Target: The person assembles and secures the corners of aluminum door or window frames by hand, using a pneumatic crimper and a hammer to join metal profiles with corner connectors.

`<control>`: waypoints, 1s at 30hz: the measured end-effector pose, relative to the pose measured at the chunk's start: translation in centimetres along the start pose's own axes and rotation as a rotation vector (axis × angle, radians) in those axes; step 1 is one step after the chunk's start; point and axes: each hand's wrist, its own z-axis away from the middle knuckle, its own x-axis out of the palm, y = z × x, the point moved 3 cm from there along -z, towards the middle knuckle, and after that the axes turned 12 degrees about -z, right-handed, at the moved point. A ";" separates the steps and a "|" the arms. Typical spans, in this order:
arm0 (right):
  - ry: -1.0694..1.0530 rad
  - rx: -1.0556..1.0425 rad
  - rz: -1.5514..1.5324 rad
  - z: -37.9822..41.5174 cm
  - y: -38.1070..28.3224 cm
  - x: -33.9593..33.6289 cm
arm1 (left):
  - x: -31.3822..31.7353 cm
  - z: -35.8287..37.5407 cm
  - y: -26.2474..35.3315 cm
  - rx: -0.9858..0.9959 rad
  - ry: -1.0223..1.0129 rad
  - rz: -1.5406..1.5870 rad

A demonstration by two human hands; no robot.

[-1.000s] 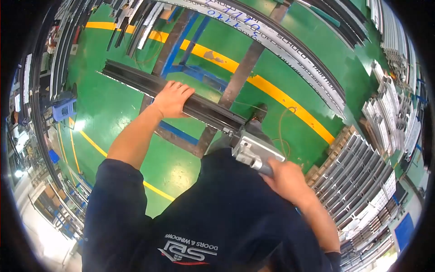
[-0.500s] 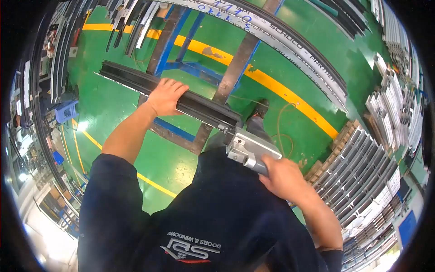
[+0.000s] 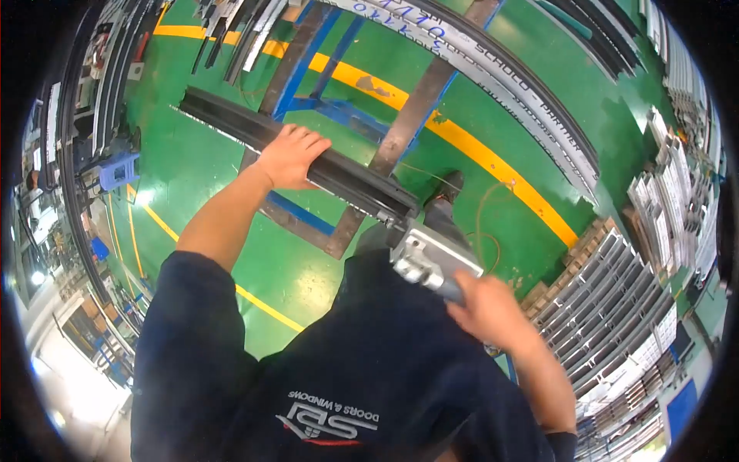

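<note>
A long dark metal profile [image 3: 354,181] lies slantwise across a blue stand. My left hand [image 3: 294,156] is closed over its middle, fingers wrapped over the far edge. At the profile's near right end sits a silver, block-shaped metal tool [image 3: 439,252] with a short grey cylindrical handle. My right hand [image 3: 493,309], slightly smeared by motion, is wrapped around that handle. The tool's front meets the profile end at a small metal fitting [image 3: 391,222]; how they engage is too small to tell.
The stand has blue legs and dark crossbars [image 3: 408,127]. Beyond it lies a long profile with printed lettering [image 3: 508,65]. Stacked profiles [image 3: 608,308] rest at the right beside wooden blocks [image 3: 554,281]. A thin hose [image 3: 481,223] trails over the green floor near my shoe [image 3: 448,186].
The whole view has shifted a little, so the scene sits slightly further right. My left hand keeps its place on the profile. My right hand still grips the tool and looks more blurred.
</note>
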 end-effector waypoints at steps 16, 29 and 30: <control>-0.087 0.077 0.013 1.2 1.2 -0.9 | -0.4 -1.3 0.3 0.010 0.022 0.035; -0.022 0.071 0.029 -1.3 -0.6 -2.4 | -1.2 -1.7 0.7 -0.034 -0.035 0.083; -0.001 0.099 -0.003 -1.9 -1.1 -2.1 | -1.0 -1.6 0.6 -0.047 -0.020 0.076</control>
